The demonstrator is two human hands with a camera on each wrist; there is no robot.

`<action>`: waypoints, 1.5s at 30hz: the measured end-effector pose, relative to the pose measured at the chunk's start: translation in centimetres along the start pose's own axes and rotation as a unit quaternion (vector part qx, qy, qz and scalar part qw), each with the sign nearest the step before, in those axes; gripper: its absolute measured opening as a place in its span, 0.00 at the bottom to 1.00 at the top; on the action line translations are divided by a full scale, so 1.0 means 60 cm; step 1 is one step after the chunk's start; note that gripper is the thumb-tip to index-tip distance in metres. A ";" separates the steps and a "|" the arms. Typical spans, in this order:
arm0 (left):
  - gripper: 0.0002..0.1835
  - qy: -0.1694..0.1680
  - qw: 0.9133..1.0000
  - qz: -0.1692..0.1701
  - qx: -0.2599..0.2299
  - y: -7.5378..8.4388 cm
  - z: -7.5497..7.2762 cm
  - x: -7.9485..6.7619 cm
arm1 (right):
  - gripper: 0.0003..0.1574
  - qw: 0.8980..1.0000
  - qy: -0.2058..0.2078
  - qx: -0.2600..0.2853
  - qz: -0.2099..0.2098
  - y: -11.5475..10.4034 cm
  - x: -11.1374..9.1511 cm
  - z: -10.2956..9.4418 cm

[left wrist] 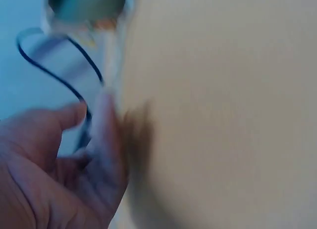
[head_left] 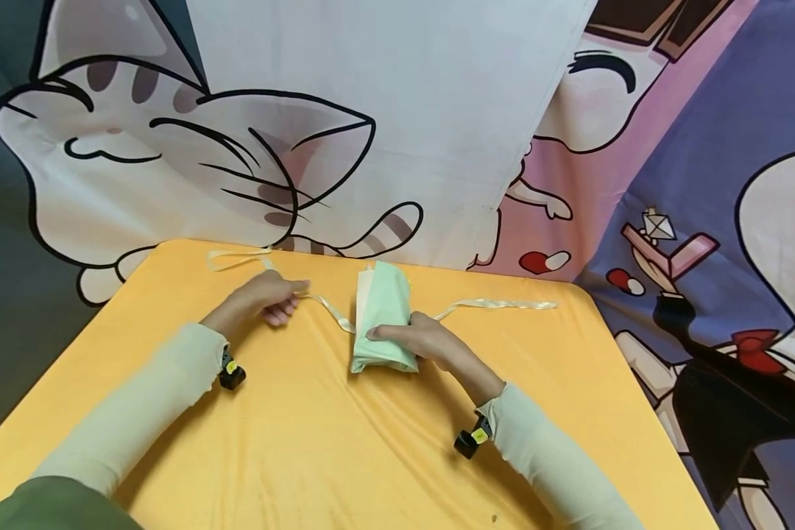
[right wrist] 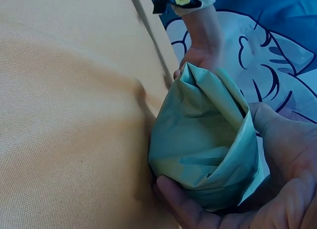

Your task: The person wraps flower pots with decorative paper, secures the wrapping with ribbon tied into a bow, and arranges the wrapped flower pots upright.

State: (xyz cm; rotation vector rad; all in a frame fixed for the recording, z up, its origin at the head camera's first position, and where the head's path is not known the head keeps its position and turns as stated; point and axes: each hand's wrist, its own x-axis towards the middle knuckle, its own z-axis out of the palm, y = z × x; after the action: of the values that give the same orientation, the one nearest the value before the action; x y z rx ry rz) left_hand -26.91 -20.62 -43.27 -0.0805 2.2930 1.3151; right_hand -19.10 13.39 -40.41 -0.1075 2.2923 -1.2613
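Note:
A bundle wrapped in pale green paper stands near the middle of the table, its folded and crumpled end facing the right wrist camera. My right hand grips it from the right side, thumb on one face and fingers round the other. A cream ribbon runs leftward from the bundle to my left hand and shows again beyond it. The left hand's thumb and forefinger stand apart in the blurred left wrist view, with no ribbon visible between them. What the bundle contains is hidden.
Another length of ribbon stretches to the right of the bundle. Yellow cloth with shallow wrinkles covers the table. Cartoon-printed fabric hangs behind its far edge and along the right side.

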 end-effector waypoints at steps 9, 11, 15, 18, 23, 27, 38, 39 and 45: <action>0.29 0.259 0.952 -0.002 0.163 -0.065 -0.096 0.014 | 0.37 1.000 0.003 -0.011 0.006 -0.001 0.001 0.004; 0.25 0.289 0.940 0.004 0.179 -0.071 -0.113 0.012 | 0.38 1.000 0.005 -0.011 0.005 -0.002 0.000 0.003; 0.24 0.313 0.929 0.028 0.194 -0.087 -0.143 0.004 | 0.39 1.000 0.011 -0.013 0.005 -0.005 -0.001 0.004; 0.34 0.304 0.932 0.023 0.196 -0.101 -0.161 -0.004 | 0.39 1.000 0.012 -0.012 0.004 -0.008 -0.003 0.008; 0.18 0.275 0.946 0.034 0.167 -0.120 -0.175 -0.002 | 0.38 1.000 0.014 -0.013 0.002 -0.010 -0.006 0.014; 0.24 0.264 0.953 0.062 0.136 -0.118 -0.174 0.007 | 0.38 1.000 0.017 -0.018 -0.001 -0.007 -0.004 0.012; 0.25 0.245 0.960 0.078 -0.109 -0.052 -0.121 0.021 | 0.40 0.999 0.025 -0.026 0.000 -0.007 -0.005 0.007; 0.26 0.239 0.958 0.090 -0.134 -0.045 -0.115 0.022 | 0.40 0.999 0.026 -0.027 0.000 -0.008 -0.006 0.007; 0.24 0.239 0.946 0.149 -0.162 -0.009 -0.075 0.016 | 0.37 0.999 0.019 -0.027 0.002 -0.008 -0.006 0.008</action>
State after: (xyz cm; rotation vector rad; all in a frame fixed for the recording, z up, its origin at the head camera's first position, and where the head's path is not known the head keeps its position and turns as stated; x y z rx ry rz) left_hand -29.35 -24.44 -42.27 -0.1864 2.5215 2.0108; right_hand -18.65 12.86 -40.13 -0.0995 2.3582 -1.2108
